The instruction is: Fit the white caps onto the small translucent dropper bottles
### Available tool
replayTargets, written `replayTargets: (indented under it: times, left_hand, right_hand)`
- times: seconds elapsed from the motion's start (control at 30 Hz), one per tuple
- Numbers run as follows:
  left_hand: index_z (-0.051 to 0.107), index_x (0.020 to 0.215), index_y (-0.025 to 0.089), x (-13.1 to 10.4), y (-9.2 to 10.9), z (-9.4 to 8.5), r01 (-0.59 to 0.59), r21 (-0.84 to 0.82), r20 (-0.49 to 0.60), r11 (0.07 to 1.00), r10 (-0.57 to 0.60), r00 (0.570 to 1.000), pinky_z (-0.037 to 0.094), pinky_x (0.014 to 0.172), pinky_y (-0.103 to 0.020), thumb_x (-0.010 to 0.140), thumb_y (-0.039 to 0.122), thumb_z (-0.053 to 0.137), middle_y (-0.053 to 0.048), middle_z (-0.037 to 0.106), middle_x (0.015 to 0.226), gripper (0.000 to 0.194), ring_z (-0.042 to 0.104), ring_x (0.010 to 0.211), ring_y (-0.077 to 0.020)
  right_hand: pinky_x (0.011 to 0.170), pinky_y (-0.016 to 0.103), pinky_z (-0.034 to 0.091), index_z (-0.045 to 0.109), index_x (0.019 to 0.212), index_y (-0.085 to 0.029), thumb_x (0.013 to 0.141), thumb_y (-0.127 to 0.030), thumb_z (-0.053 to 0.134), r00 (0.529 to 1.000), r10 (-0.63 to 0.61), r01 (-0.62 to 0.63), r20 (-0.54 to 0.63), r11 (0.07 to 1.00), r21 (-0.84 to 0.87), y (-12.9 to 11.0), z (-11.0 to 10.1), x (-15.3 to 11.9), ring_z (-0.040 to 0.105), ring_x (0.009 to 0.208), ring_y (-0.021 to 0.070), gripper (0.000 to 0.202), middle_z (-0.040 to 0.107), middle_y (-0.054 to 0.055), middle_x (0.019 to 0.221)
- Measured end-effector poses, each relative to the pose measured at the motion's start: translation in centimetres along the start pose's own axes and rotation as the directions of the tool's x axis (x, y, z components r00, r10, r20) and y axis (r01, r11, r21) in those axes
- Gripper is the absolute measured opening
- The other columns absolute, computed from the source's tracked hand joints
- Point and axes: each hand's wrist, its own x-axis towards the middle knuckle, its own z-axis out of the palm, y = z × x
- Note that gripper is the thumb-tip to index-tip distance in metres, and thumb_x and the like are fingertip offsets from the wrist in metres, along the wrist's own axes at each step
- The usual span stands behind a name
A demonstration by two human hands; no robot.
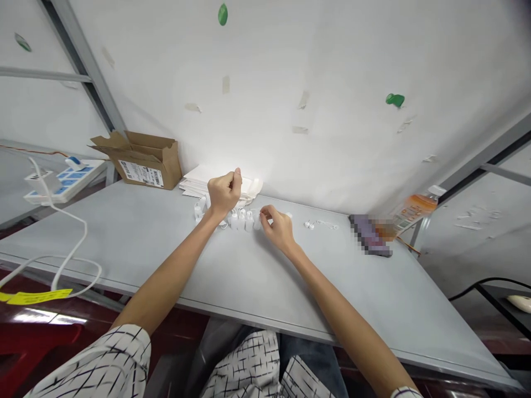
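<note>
Small white plastic pieces [241, 220] stand in a cluster on the grey table [249, 276], in the middle of the head view. Over the left part of this cluster is my left hand [224, 193], closed in a fist with the thumb up; whatever it may hold is hidden. My right hand [279, 228] is at the cluster's right end, thumb and fingertips pinched together by a whitish piece too small to name. To its right lie two tiny white round pieces [309, 225] and a thin white looped cord [327, 224].
An open cardboard box [145, 157] and a stack of white sheets [194, 185] stand against the wall. At right are a phone [369, 236] and a tilted orange drink bottle [410, 213]. A power strip [70, 179] with a white cable [85, 235] lies left.
</note>
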Motion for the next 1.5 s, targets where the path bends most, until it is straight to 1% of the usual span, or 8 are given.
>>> replayTargets:
  times: [0.27, 0.5, 0.63, 0.73, 0.87, 1.03, 1.33, 1.5]
  left_hand:
    - [0.051, 0.049, 0.017, -0.2, 1.1, -0.1, -0.048, -0.035, 0.018, 0.998, 0.048, 0.999, 0.022, 0.044, -0.026, 0.095, 0.027, 0.047, 0.005, 0.033, 0.038, 0.047, 0.03, 0.036, -0.0068]
    - [0.048, 0.05, 0.018, -2.5, 4.7, 0.2, -0.218, -0.133, 0.131, 0.967, 0.235, 0.963, 0.022, 0.044, -0.026, 0.094, 0.021, 0.05, 0.005, 0.039, 0.039, 0.044, 0.035, 0.036, -0.0068]
    - [0.053, 0.057, 0.018, -5.4, 7.1, 0.8, -0.275, -0.217, 0.349, 0.937, 0.337, 0.874, 0.028, 0.045, -0.025, 0.092, 0.019, 0.05, 0.003, 0.049, 0.048, 0.036, 0.042, 0.042, -0.0084]
    - [0.067, 0.104, 0.02, -7.4, 8.1, 1.5, -0.139, -0.178, 0.562, 0.974, 0.216, 0.798, 0.048, 0.064, -0.025, 0.093, 0.024, 0.05, -0.007, 0.069, 0.096, 0.021, 0.065, 0.077, -0.0146]
    - [0.045, 0.143, 0.018, -8.9, 7.5, 2.4, -0.019, -0.103, 0.746, 0.994, 0.09, 0.659, 0.045, 0.106, -0.045, 0.091, 0.027, 0.052, -0.018, 0.039, 0.149, 0.053, 0.043, 0.136, -0.0313]
    - [0.051, 0.141, 0.024, -9.6, 6.2, 3.2, -0.028, -0.103, 0.842, 0.994, 0.102, 0.53, 0.037, 0.113, -0.052, 0.095, 0.031, 0.047, -0.013, 0.017, 0.16, 0.046, 0.028, 0.145, -0.0356]
    - [0.054, 0.137, 0.017, -10.2, 6.0, 3.8, -0.067, -0.105, 0.855, 0.992, 0.125, 0.504, 0.04, 0.111, -0.051, 0.096, 0.034, 0.044, -0.018, 0.038, 0.151, 0.045, 0.043, 0.137, -0.0326]
    - [0.058, 0.132, 0.019, -10.1, 6.3, 3.6, -0.077, -0.146, 0.807, 0.986, 0.164, 0.568, 0.046, 0.107, -0.047, 0.096, 0.029, 0.043, -0.016, 0.049, 0.142, 0.04, 0.053, 0.128, -0.0295]
  right_hand:
    - [0.059, 0.026, 0.047, 0.055, 0.104, -0.022, 0.088, -0.022, 0.046, 0.999, -0.026, 0.026, -0.04, 1.0, -0.018, -0.4, -1.0, -0.4, 0.071, 0.079, 0.0169, 0.018, 0.074, 0.003, 0.097]
    - [0.061, 0.026, 0.046, 0.06, 0.1, -0.02, 0.091, -0.023, 0.044, 0.979, -0.054, 0.014, -0.196, 0.98, -0.2, 3.1, -5.7, -1.3, 0.07, 0.078, 0.0173, 0.019, 0.073, 0.008, 0.098]
    - [0.064, 0.029, 0.045, 0.063, 0.095, -0.019, 0.088, -0.025, 0.047, 0.949, 0.053, -0.153, -0.31, 0.939, -0.308, 7.8, -10.1, -2.8, 0.068, 0.075, 0.0195, 0.018, 0.073, 0.009, 0.094]
    - [0.071, 0.032, 0.045, 0.065, 0.095, -0.019, 0.086, -0.024, 0.05, 0.896, 0.218, -0.354, -0.388, 0.877, -0.324, 11.3, -13.0, -3.7, 0.068, 0.075, 0.0206, 0.018, 0.073, 0.007, 0.089]
    - [0.076, 0.034, 0.046, 0.069, 0.097, -0.019, 0.081, -0.017, 0.052, 0.819, 0.419, -0.549, -0.391, 0.769, -0.326, 14.4, -15.2, -4.2, 0.066, 0.078, 0.0218, 0.023, 0.073, 0.007, 0.095]
    - [0.079, 0.036, 0.047, 0.076, 0.1, -0.022, 0.078, -0.014, 0.055, 0.822, 0.513, -0.568, -0.247, 0.712, -0.413, 15.6, -15.1, -4.6, 0.066, 0.085, 0.0238, 0.031, 0.069, 0.011, 0.111]
    - [0.078, 0.035, 0.048, 0.077, 0.089, -0.025, 0.079, -0.021, 0.062, 0.817, 0.555, -0.565, -0.155, 0.719, -0.404, 15.3, -15.3, -4.6, 0.068, 0.09, 0.0247, 0.019, 0.075, 0.006, 0.101]
    - [0.076, 0.035, 0.049, 0.074, 0.084, -0.023, 0.077, -0.021, 0.063, 0.808, 0.565, -0.585, -0.166, 0.742, -0.328, 15.3, -15.6, -4.5, 0.069, 0.087, 0.0238, 0.013, 0.076, 0.005, 0.094]
